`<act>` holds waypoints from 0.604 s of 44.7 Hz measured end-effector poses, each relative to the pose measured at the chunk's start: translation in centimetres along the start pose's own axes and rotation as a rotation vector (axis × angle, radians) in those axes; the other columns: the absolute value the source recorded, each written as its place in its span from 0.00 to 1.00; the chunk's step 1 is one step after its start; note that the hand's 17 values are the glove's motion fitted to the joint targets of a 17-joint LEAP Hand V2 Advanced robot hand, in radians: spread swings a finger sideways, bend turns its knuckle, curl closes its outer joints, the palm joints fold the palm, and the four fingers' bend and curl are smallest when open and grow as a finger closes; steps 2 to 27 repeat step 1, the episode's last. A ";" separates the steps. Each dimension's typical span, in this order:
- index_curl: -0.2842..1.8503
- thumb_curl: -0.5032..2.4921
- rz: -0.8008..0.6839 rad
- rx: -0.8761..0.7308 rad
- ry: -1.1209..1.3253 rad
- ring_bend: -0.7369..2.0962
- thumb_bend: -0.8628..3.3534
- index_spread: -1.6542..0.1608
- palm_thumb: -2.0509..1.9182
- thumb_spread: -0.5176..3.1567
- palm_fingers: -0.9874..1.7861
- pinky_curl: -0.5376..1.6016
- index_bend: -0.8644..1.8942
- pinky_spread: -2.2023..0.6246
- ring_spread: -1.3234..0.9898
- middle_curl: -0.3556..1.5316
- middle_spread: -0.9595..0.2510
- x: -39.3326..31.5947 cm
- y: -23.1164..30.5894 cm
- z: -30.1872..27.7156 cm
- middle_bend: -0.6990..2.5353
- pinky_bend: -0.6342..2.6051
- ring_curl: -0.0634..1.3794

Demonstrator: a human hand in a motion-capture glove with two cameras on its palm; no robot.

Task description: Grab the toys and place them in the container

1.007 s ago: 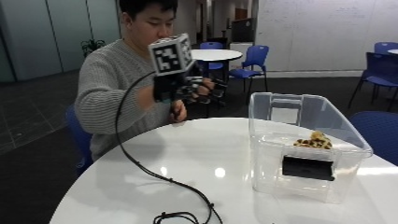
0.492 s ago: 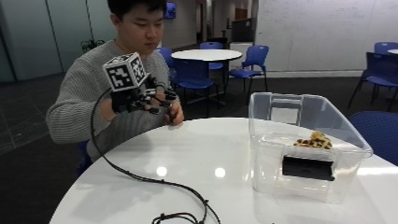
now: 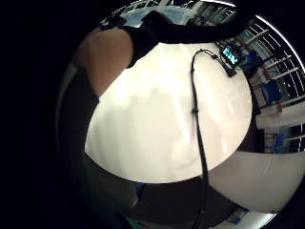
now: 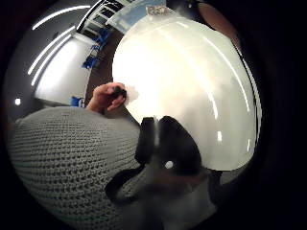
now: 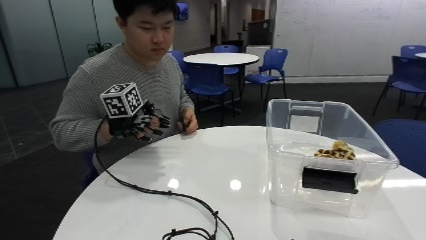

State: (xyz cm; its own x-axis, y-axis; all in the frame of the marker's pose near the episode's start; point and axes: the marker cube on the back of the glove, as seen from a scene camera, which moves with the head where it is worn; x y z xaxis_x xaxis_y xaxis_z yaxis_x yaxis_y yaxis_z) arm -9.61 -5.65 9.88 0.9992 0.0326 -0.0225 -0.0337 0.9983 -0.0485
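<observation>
Toys (image 5: 338,150) sit inside the container (image 5: 286,165); hand (image 5: 141,125) hangs above the bench (image 5: 219,170) edge, fingers relaxed, holding nothing. Probably finished.

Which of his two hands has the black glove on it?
His right hand, raised at the table edge. The other hand beside it is bare, resting on the table edge.

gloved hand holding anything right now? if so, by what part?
Nothing. The gloved right hand hangs over the table edge, fingers loosely spread, no toy in it. A toy lies in the container.
</observation>
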 end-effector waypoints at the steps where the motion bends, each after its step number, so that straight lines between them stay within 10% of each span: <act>1: 0.33 0.27 -0.001 0.001 -0.001 0.41 0.20 0.69 0.51 0.52 0.36 0.40 0.38 0.80 0.51 0.39 0.64 0.0 0.0 0.0 0.27 0.42 0.26; 27: 0.33 0.27 -0.001 0.001 -0.001 0.41 0.20 0.69 0.51 0.52 0.36 0.40 0.38 0.80 0.51 0.39 0.64 0.0 0.0 0.0 0.27 0.42 0.26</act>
